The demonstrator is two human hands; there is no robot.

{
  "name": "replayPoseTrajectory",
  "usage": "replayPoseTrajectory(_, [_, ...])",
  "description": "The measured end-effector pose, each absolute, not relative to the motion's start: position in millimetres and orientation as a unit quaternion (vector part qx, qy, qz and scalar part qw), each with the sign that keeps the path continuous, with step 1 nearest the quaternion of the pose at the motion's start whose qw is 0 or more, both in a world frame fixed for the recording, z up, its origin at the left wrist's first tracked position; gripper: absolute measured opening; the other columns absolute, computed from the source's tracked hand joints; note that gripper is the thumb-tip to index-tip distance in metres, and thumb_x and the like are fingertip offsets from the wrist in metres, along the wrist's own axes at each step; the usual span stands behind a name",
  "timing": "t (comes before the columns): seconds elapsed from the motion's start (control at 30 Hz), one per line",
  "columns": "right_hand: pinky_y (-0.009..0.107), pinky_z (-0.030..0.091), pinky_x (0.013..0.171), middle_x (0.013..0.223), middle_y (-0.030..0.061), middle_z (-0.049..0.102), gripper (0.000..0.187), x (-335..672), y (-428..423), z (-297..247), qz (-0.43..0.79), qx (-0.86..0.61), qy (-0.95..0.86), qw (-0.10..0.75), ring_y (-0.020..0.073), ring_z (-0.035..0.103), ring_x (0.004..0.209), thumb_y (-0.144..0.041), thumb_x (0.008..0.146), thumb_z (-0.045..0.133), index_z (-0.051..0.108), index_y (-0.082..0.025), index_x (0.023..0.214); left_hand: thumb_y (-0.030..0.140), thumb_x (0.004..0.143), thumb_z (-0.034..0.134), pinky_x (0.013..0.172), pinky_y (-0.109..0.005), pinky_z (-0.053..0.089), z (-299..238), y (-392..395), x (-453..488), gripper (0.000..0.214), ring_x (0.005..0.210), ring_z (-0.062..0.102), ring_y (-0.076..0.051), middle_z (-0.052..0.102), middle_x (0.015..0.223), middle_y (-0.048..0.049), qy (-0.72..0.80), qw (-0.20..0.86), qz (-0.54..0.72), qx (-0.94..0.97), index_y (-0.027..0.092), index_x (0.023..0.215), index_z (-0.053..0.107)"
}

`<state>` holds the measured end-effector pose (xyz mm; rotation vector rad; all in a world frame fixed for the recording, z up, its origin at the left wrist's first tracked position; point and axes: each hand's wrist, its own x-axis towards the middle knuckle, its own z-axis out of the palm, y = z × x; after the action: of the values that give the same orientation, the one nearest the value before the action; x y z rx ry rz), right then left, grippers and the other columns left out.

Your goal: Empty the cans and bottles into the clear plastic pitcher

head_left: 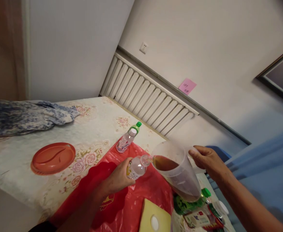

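Note:
My left hand (118, 177) is closed around a clear plastic bottle (137, 167), tilted with its open mouth toward the right. My right hand (207, 158) grips the handle of a translucent plastic pitcher (183, 178), which is tipped to the left. Brown liquid (165, 163) lies at the pitcher's lip, and the lip meets the bottle's mouth. How much liquid is inside the bottle, I cannot tell. Under both hands lies a red plastic sheet (141, 193). A red scalloped tray (93, 180) sits beneath my left forearm.
A white-capped bottle (125, 141) and a green-capped bottle (136, 127) stand behind. Several bottles (197, 219) lie at the lower right, beside a yellow block (147, 214) bearing a white oval piece. An orange plate (53, 158) and patterned cloth (27, 116) rest on the floral tablecloth (93, 129).

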<state>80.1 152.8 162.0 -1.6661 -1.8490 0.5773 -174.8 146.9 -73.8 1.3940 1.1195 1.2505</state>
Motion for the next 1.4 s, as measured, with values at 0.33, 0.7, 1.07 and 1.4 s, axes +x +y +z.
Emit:
replayPoseTrajectory(0.33, [0.024,0.014,0.045,0.048,-0.0083,0.023,0.058,75.9,151.9,166.5,0.206,-0.624,-0.708,0.258,0.0070,0.019,0.047,-0.072,0.065,0.062,0.036,-0.022,0.052,0.014,0.058,0.069,0.094,-0.034,0.046,-83.5,152.0,-175.3,0.071,0.115,0.057,-0.027,0.061,0.126,-0.0027,0.421,0.448,0.501,0.609,0.030,0.124,0.048])
replayPoseTrajectory(0.7, [0.024,0.013,0.046,0.049,-0.0086,0.022,0.057,81.1,154.5,166.1,0.200,-0.624,-0.716,0.240,0.0069,0.019,0.047,-0.071,0.070,0.060,0.035,-0.022,0.054,0.014,0.060,0.068,0.092,-0.034,0.048,-83.6,151.3,-175.8,0.067,0.110,0.059,-0.026,0.062,0.122,-0.0025,0.406,0.438,0.513,0.617,0.030,0.122,0.049])
replayPoseTrajectory(1.07, [0.025,0.013,0.045,0.048,-0.0082,0.025,0.055,80.4,154.7,167.8,0.192,-0.622,-0.720,0.239,0.0066,0.020,0.046,-0.068,0.071,0.060,0.037,-0.022,0.053,0.014,0.058,0.067,0.085,-0.033,0.048,-74.7,147.4,-177.0,0.064,0.104,0.062,-0.026,0.065,0.117,-0.0039,0.411,0.442,0.516,0.608,0.027,0.119,0.053])
replayPoseTrajectory(1.4, [0.025,0.012,0.046,0.049,-0.0089,0.023,0.056,79.6,154.8,167.8,0.198,-0.622,-0.721,0.232,0.0065,0.019,0.047,-0.070,0.070,0.060,0.035,-0.022,0.054,0.013,0.059,0.067,0.088,-0.031,0.048,-78.3,148.5,-176.0,0.066,0.108,0.060,-0.026,0.063,0.122,-0.0051,0.417,0.446,0.503,0.611,0.025,0.122,0.050])
